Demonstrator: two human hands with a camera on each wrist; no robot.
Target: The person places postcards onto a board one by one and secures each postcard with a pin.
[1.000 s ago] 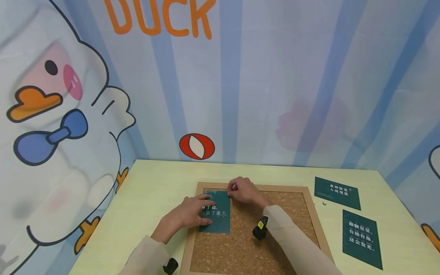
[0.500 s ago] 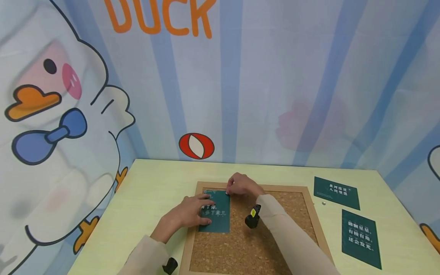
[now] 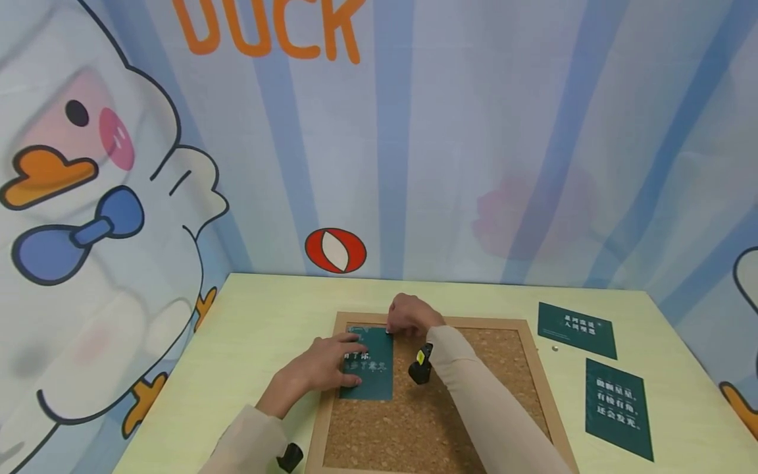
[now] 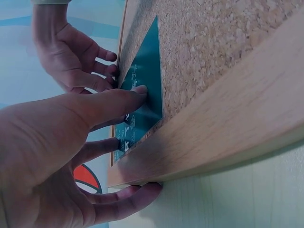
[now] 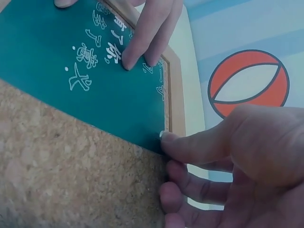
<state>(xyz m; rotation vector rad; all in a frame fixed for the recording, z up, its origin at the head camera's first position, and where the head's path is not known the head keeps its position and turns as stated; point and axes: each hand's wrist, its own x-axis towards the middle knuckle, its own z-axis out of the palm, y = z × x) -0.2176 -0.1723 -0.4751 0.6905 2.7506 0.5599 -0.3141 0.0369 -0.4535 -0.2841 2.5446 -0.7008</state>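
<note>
Bracing the green card (image 3: 378,385) at the cork board's (image 3: 391,434) upper left, my left hand (image 3: 322,363) is resting with fingers spread; my right hand (image 3: 412,315) is sitting curled at the card's upper right corner, can't tell if pinching anything. Probably fixing that corner, so I'm wanting card square to the wooden frame (image 3: 320,428), thumb pressure straight down.

Smooth card (image 3: 380,376), rough cork (image 3: 408,424)
</note>
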